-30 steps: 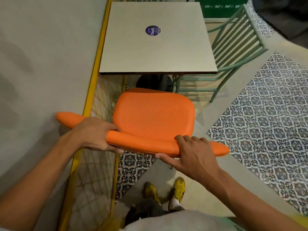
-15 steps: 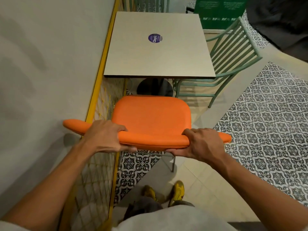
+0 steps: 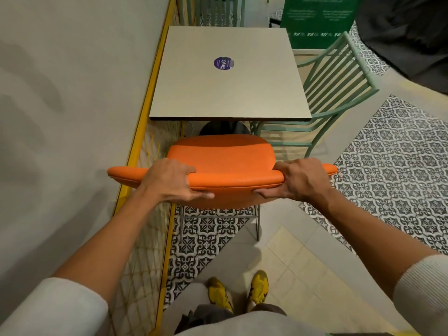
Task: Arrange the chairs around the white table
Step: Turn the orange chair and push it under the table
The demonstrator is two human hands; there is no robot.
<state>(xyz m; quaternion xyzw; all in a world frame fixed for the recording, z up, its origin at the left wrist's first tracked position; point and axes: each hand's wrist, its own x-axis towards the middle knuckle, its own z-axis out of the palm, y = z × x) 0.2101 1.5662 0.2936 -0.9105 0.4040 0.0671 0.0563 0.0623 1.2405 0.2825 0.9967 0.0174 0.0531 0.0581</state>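
An orange padded chair stands in front of me, its seat facing the near edge of the white square table. Both hands grip the top of its backrest: my left hand toward the left end, my right hand toward the right end, thumbs under the rim. The seat's front edge sits just short of the table edge. A green metal chair with a slatted back stands at the table's right side, partly tucked under it.
A pale wall with a yellow-framed mesh panel runs close along the left of table and chair. A green sign board stands behind the table. Patterned tiles cover the floor at right. My yellow shoes are below.
My right hand closed around the backrest and both hands shifted outward. The orange chair straightened and moved nearer the table's near edge.
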